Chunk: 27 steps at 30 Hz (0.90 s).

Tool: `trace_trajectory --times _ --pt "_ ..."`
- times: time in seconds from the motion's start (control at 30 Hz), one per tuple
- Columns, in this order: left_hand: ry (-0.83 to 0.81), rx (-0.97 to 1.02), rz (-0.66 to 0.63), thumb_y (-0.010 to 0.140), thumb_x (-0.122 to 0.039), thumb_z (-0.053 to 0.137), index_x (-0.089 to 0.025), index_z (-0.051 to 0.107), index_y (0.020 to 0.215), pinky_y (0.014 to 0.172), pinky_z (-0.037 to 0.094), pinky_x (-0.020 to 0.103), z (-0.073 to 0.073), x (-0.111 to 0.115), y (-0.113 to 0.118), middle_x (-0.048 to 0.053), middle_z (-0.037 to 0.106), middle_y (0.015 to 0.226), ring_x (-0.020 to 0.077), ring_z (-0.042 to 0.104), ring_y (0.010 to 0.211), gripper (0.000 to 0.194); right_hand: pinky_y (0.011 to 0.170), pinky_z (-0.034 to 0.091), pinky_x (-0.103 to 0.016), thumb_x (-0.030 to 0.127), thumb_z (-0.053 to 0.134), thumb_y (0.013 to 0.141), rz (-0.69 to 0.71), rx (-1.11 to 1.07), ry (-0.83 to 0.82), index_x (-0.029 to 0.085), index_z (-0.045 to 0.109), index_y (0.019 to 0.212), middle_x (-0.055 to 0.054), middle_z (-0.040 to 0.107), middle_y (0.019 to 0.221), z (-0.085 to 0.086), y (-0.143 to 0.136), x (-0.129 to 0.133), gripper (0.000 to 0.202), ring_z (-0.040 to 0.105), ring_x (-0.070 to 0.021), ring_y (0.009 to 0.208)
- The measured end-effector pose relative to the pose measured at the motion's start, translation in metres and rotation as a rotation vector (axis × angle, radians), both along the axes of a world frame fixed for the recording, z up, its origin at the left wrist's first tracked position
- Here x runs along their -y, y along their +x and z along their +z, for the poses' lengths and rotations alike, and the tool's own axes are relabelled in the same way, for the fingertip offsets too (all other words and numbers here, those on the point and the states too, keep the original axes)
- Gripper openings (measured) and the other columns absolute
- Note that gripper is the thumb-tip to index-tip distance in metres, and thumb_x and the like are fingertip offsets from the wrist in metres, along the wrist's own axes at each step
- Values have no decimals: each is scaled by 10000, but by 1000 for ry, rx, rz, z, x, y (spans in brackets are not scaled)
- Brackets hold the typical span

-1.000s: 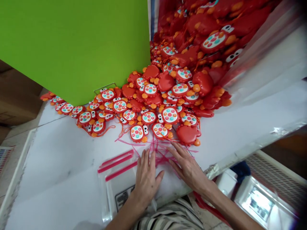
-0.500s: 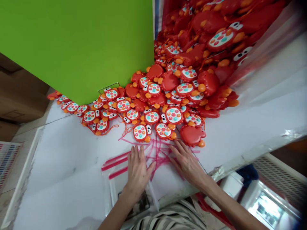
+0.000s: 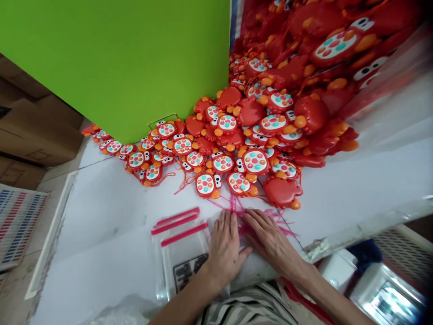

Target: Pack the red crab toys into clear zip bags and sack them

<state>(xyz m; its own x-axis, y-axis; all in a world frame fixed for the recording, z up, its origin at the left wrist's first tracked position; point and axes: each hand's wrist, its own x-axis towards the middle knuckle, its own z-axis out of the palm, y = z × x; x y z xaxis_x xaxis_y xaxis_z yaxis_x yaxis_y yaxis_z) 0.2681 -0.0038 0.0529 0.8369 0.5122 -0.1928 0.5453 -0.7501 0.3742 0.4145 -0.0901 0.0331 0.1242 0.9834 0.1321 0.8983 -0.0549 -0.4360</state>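
My left hand point(image 3: 226, 250) lies palm down on the white table, fingers stretched forward, beside clear bags with pink top strips point(image 3: 184, 234). Just right of it, my right hand point(image 3: 270, 239) rests flat over thin pink strips point(image 3: 282, 221), which spread out from under its fingers. Neither hand grips anything visible. Beyond the fingertips is a heap of red crab-like toys with white dotted faces point(image 3: 255, 161) and orange cords. One toy lies back side up point(image 3: 280, 190), just ahead of my right hand.
A large green panel point(image 3: 118, 63) rises behind the toys at left. More red toys fill a clear plastic bag point(image 3: 382, 104) at right. Cardboard boxes point(image 3: 37, 131) and a striped basket point(image 3: 20, 225) are at far left. A white container point(image 3: 338, 268) sits below the right table edge.
My left hand has moved right, off the clear bags and closer to my right hand. The pink strips are gathered more to the right. The view has shifted a little.
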Motion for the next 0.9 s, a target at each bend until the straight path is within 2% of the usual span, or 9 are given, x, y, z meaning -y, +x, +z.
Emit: trace_trajectory --times 0.1,0.23,0.43,0.57,0.73,0.9 --pt "-10 33 26 793 -355 563 -60 208 1396 1057 317 536 2 4 -3 229 273 1450 322 216 1360 760 944 453 -471 216 436 880 -13 -45 13 150 322 1360 -148 525 1266 2 2 -2 498 460 -278 1181" --pt "2 16 89 788 -342 570 -56 218 1390 1067 288 548 3 -4 -4 241 243 1456 327 190 1365 754 938 461 -465 213 421 886 -23 -57 43 165 240 1400 -152 527 1252 2 4 -5 547 472 -277 1172" --pt "18 56 97 766 -319 588 -82 93 1420 1062 281 540 -7 -15 6 236 136 1489 318 105 1382 853 944 460 -469 264 427 895 -22 -72 51 176 185 1421 -163 502 1281 1 3 0 585 452 -279 1208" --pt "1 52 50 738 -279 619 -107 92 1427 1071 269 527 -6 -21 15 220 103 1501 319 63 1386 885 941 467 -466 287 415 908 -1 -82 36 165 203 1417 -170 499 1294 5 3 2 564 433 -280 1232" --pt "-39 21 -107 754 -248 582 -57 192 1408 1102 231 506 -1 -19 20 194 149 1499 306 72 1389 785 972 445 -466 291 434 905 20 -85 9 148 312 1376 -163 511 1292 12 5 6 507 446 -273 1223" --pt "-96 52 -195 829 -384 500 -74 249 1393 1095 262 507 -6 -10 12 189 251 1471 290 173 1377 691 993 423 -465 310 451 902 -36 -87 52 179 345 1370 -143 478 1342 19 11 16 497 406 -255 1262"
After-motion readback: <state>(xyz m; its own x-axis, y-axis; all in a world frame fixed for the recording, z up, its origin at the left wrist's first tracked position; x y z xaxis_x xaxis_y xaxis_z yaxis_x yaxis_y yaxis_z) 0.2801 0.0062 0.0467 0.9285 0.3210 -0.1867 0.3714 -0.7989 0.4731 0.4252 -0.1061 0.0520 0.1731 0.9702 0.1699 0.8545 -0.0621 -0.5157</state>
